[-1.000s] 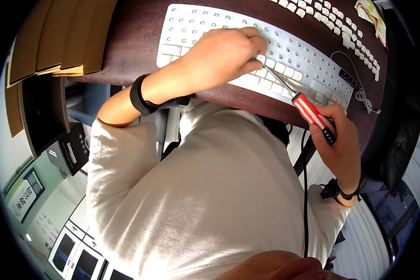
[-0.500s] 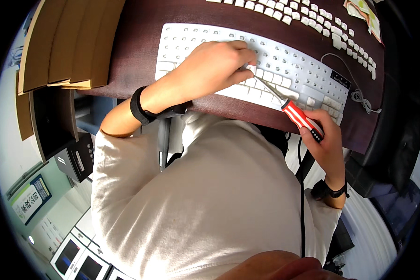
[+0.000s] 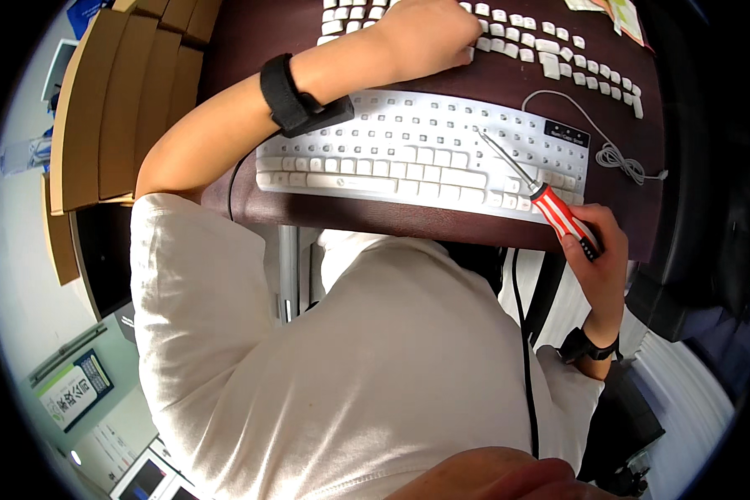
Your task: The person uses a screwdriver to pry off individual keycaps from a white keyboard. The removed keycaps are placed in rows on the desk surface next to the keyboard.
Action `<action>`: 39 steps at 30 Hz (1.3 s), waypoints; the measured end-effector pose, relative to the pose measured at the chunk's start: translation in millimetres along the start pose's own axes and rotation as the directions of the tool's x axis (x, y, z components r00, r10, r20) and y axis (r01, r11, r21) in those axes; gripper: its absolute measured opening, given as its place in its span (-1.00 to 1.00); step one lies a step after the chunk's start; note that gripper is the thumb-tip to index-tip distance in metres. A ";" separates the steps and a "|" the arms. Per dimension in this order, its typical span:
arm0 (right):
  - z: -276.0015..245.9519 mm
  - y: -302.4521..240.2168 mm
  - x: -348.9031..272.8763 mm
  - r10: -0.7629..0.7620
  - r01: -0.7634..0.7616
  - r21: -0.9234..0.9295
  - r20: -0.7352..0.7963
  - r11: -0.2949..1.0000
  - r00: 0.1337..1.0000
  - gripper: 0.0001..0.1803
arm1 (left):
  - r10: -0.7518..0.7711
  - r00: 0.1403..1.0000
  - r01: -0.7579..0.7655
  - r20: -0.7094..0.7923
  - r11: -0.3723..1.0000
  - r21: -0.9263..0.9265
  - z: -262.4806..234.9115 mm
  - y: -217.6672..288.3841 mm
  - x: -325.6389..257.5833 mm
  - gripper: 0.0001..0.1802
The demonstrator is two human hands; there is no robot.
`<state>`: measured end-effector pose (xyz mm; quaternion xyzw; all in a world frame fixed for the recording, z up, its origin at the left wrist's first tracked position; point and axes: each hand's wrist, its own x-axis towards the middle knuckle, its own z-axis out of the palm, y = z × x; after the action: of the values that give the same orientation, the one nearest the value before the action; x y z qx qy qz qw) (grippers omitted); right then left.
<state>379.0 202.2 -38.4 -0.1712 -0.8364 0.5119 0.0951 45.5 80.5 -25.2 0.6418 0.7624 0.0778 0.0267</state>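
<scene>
While the right hand [image 3: 598,239] is wrapped around one screwdriver [image 3: 558,213], the left hand [image 3: 432,37] bends over the loose keycaps [image 3: 550,68], and whether its fingers pinch one cannot be told. The two hands stand well apart, each wrist with one black band. One keyboard [image 3: 452,133] lies on the dark reddish-brown counter [image 3: 350,213], along its near edge; one white cable [image 3: 618,158] is coiled to the right. The keycaps, dozens, lie in rows beyond it. The keyboard is white, with one black panel [image 3: 567,133] at its upper right; white caps fill its nearest rows, while bare switches dot most of the upper part.
</scene>
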 end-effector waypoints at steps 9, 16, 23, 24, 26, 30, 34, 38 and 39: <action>-4.3 17.6 -18.9 0.076 -0.068 0.099 -0.074 0.993 0.994 -0.71 | 0.012 0.997 -0.019 0.082 0.997 0.077 28.8 -7.1 17.2 -0.79; 0.9 20.2 -19.0 0.084 -0.079 0.128 -0.039 0.989 0.996 -0.70 | -0.015 0.996 0.002 0.088 0.989 0.145 30.1 -3.7 16.8 -0.78; 2.0 18.6 -19.3 0.089 -0.085 0.140 -0.024 0.987 0.996 -0.68 | -0.025 0.999 0.021 0.034 0.991 0.129 31.2 -2.6 13.2 -0.78; 2.3 18.8 -18.1 0.091 -0.087 0.141 -0.021 0.986 0.996 -0.68 | -0.017 1.000 0.014 0.026 0.992 0.128 31.9 -4.0 14.4 -0.79; 4.1 20.1 -16.8 0.094 -0.091 0.143 -0.016 0.986 0.995 -0.68 | -0.028 0.999 0.024 0.027 0.992 0.125 33.1 -5.6 14.0 -0.78; 4.2 20.0 -15.7 0.092 -0.090 0.151 -0.008 0.984 0.996 -0.68 | -0.039 0.999 0.035 0.030 0.990 0.137 34.9 -5.3 14.5 -0.78; 4.0 22.0 -15.8 0.081 -0.080 0.151 -0.006 0.985 0.997 -0.69 | -0.056 0.998 0.050 0.040 0.988 0.146 28.6 -2.5 14.7 -0.77; 6.4 19.2 -13.4 0.085 -0.084 0.147 -0.003 0.986 0.996 -0.70 | -0.019 1.000 0.019 -0.005 0.996 0.087 25.7 -3.4 8.7 -0.74; 6.8 17.9 -12.6 0.079 -0.078 0.123 0.000 0.989 0.997 -0.71 | -0.023 0.999 0.024 -0.023 0.997 0.071 23.4 -2.8 6.9 -0.73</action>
<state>391.7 199.3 -57.2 -0.1992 -0.7956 0.5654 0.0873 44.8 88.8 -48.4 0.6324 0.7725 0.0572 -0.0036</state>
